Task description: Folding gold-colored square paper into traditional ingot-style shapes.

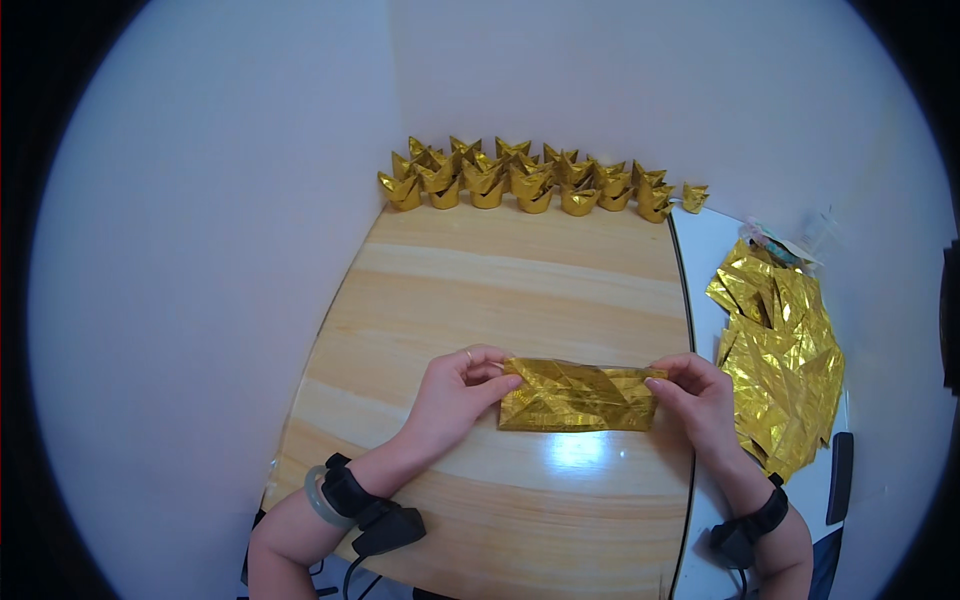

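Observation:
A flat rectangle of creased gold foil paper (578, 397) spans the space between my hands, over the near part of the wooden tabletop (500, 300). My left hand (462, 395) pinches its upper left corner, thumb in front. At the upper right corner, my right hand (698, 398) grips the paper the same way, with the thumb on the near face. The fingers behind the paper are partly hidden.
Folded gold paper ingots (535, 190) stand in rows along the far edge, against the wall. On the white surface (705, 320) to the right lies a pile of creased gold paper (780, 370), with a clear plastic wrapper (785, 245) behind it. A wall (200, 250) borders the left side.

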Demonstrator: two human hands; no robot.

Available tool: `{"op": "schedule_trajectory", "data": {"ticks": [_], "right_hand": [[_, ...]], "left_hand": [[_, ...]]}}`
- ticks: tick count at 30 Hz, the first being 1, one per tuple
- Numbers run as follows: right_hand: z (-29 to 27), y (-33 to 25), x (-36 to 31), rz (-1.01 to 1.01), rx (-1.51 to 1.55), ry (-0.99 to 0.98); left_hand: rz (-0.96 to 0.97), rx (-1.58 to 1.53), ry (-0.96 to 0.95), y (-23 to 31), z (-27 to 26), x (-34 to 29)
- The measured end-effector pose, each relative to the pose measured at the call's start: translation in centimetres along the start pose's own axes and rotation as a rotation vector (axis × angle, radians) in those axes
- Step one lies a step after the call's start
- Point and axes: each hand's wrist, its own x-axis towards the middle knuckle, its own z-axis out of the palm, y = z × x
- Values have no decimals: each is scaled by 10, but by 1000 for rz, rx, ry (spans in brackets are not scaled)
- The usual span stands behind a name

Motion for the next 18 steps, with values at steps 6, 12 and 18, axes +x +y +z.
{"op": "schedule_trajectory", "data": {"ticks": [6, 12, 18], "right_hand": [[0, 3, 0, 12, 67, -20], [0, 4, 0, -11, 76, -26], [-3, 5, -1, -34, 87, -18]], "left_hand": [[-38, -62, 29, 9, 3, -2], [100, 13, 49, -1, -1, 0], [127, 103, 96, 2, 0, -2]]}}
